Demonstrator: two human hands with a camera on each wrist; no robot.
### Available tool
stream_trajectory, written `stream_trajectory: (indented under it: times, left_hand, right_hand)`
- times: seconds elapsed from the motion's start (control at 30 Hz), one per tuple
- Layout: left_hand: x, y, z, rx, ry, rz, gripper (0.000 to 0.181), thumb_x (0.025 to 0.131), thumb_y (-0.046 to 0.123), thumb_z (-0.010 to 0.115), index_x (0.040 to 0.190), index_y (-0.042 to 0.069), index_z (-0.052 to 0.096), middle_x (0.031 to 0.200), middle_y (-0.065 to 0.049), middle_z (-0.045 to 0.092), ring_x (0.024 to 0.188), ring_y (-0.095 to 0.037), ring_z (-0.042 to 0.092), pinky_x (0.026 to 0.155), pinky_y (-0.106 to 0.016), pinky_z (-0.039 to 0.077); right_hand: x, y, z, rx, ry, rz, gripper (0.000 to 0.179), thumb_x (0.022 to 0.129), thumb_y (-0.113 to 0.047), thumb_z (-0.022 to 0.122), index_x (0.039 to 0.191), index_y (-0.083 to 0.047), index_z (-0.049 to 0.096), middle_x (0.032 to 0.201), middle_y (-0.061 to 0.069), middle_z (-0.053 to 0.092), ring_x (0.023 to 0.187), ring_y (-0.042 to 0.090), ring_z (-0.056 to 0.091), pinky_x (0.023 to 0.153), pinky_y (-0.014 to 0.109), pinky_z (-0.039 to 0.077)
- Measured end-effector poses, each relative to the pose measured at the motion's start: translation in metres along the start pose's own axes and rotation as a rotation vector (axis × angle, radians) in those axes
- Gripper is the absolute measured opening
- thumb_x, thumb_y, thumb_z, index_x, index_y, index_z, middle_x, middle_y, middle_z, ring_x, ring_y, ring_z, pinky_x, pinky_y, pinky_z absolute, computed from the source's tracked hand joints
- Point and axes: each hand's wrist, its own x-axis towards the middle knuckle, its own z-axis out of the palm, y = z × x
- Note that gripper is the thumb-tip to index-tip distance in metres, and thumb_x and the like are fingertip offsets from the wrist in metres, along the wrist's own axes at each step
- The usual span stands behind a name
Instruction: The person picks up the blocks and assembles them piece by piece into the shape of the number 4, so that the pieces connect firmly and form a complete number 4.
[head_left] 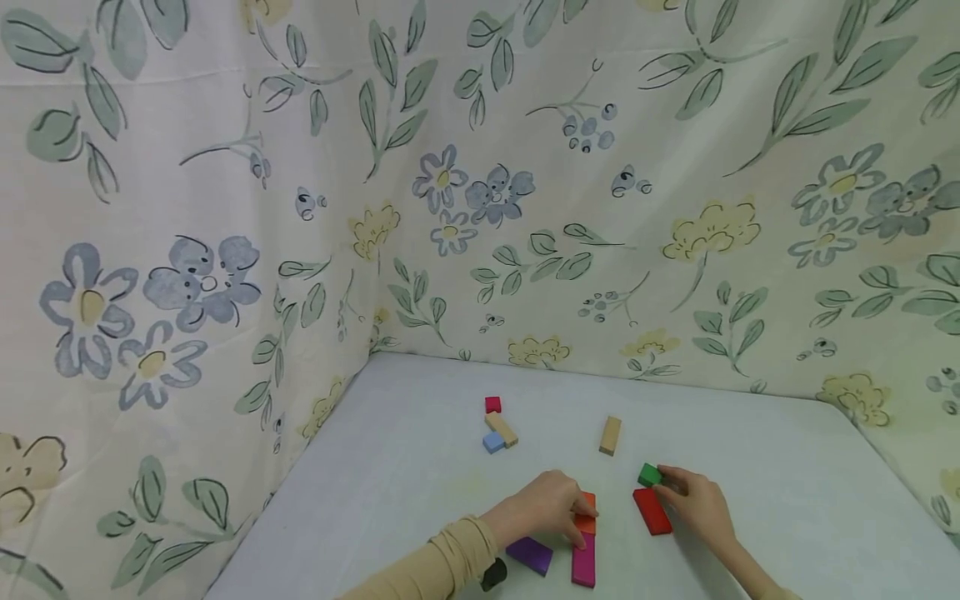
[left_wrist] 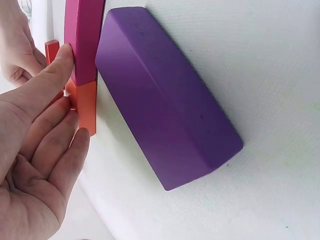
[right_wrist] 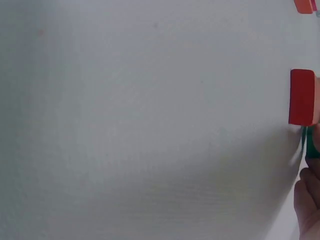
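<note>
- 1 orange block (head_left: pixel 587 527) is partly hidden under the left hand (head_left: pixel 543 504), whose fingers bend over it while the thumb touches the magenta block (head_left: pixel 583 568); whether that hand grips or merely rests, I cannot tell.
- The right hand (head_left: pixel 699 500) pinches the green block (head_left: pixel 648 476) narrowly between thumb and finger; the right wrist view cuts off most of this hand and shows only a strip of the block.
- A dark piece (head_left: pixel 493 575) lies half covered by the left sleeve (head_left: pixel 435 562), too obscured to identify.
- The desk (head_left: pixel 405 517) leaves the head view at its near edge; its far edge meets a hanging cloth (head_left: pixel 480 100) printed with leaves and flowers.
- The desk's white covering has a fine, fabric-like texture.
- Smooth, matte faces mark the purple block (left_wrist: pixel 165 100), with softened edges and tiny dark specks.
- Nearer the far edge, a pale wood-coloured block (head_left: pixel 501 430) lies aslant between a small red block (head_left: pixel 492 405) and a blue block (head_left: pixel 494 442); a 2nd pale block (head_left: pixel 611 436) lies apart.
- Orange and magenta lie end to end in line, toward the near edge.
- Green, small and chunky, sits nearer the right edge, just beside the far end of the long red block (head_left: pixel 653 512).
</note>
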Motion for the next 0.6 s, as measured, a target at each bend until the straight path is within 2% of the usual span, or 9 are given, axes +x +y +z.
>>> stream_trajectory:
  times: [0.1, 0.6]
  left_hand:
    - [-0.0004, 0.0005, -0.0008, -0.007, -0.003, -0.002, 0.041, 0.070, 0.037, 0.082, 0.108, 0.028, 0.073, 0.098, 0.018, 0.072, 0.063, 0.009, 0.042, 0.061, -0.008, 0.032]
    - [-0.0026, 0.0020, -0.0034, -0.040, -0.009, -0.011, 0.040, 0.070, 0.034, 0.083, 0.108, 0.026, 0.073, 0.101, 0.017, 0.072, 0.067, 0.011, 0.044, 0.062, -0.007, 0.033]
  right_hand:
    - [-0.0022, -0.0025, -0.0012, 0.009, 0.001, -0.009, 0.041, 0.085, -0.015, 0.069, 0.120, 0.006, 0.061, 0.116, 0.028, 0.063, 0.103, 0.040, 0.061, 0.081, 0.047, 0.054]
    - [-0.0056, -0.0107, -0.0047, 0.035, 0.033, -0.060, 0.040, 0.086, -0.020, 0.068, 0.120, 0.001, 0.063, 0.118, 0.027, 0.063, 0.109, 0.044, 0.058, 0.085, 0.051, 0.052]
